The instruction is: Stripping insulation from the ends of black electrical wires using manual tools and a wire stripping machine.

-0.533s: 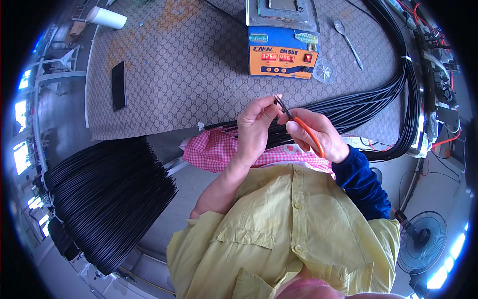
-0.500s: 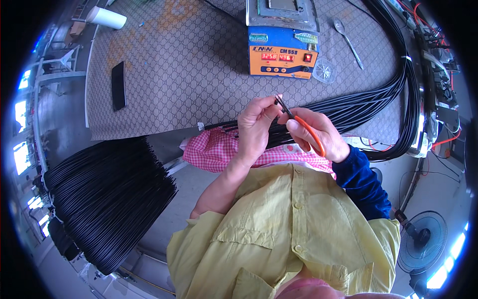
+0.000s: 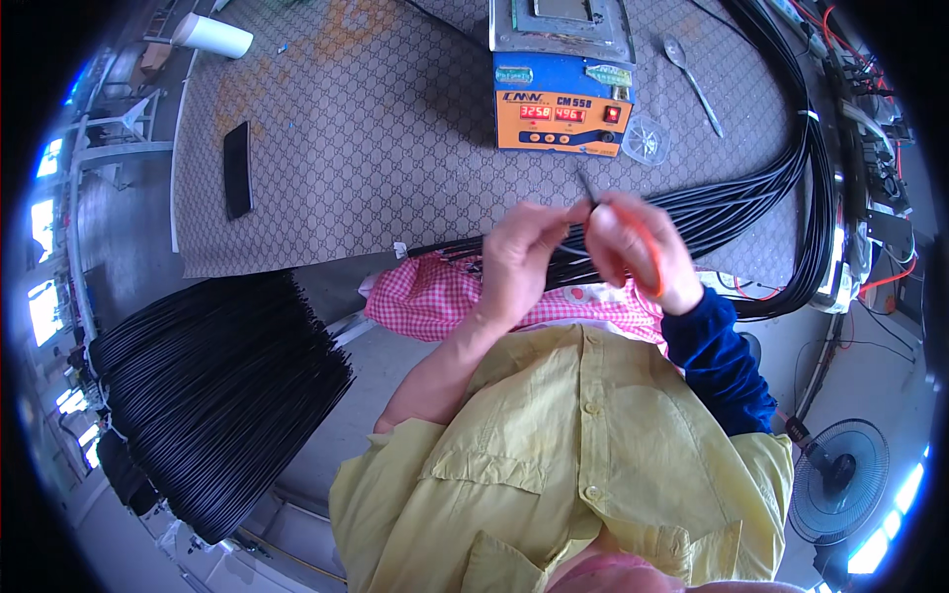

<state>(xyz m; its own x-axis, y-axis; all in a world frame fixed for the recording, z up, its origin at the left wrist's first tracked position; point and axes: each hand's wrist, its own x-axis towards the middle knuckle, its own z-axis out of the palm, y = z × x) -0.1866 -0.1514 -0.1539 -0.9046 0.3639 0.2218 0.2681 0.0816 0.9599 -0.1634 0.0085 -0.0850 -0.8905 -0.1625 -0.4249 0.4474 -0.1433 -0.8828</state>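
My right hand (image 3: 643,247) is closed around orange-handled scissors (image 3: 648,259); their thin dark tip points up and away, past my fingers. Close beside it, my left hand (image 3: 522,252) is pinched, its fingertips almost meeting the right hand's. A thin black cable seems to be in that pinch, though blur and the fingers hide most of it. Behind and below both hands, a thick bundle of black cables (image 3: 732,212) lies across the table's near edge. Pink checked cloth (image 3: 420,296) covers my lap under the hands.
A blue and orange solder-pot-like machine (image 3: 561,124) with a lit display stands ahead. Near it are a clear round dish (image 3: 645,140) and a spoon (image 3: 694,87). A black phone (image 3: 237,170) and white cup (image 3: 213,36) lie left. Hanging black cables (image 3: 217,395) fill the lower left; a fan (image 3: 840,474) stands right.
Both hands have shifted slightly right and come closer together. The scissors have turned more upright, and their tips have moved right, away from the left fingertips.
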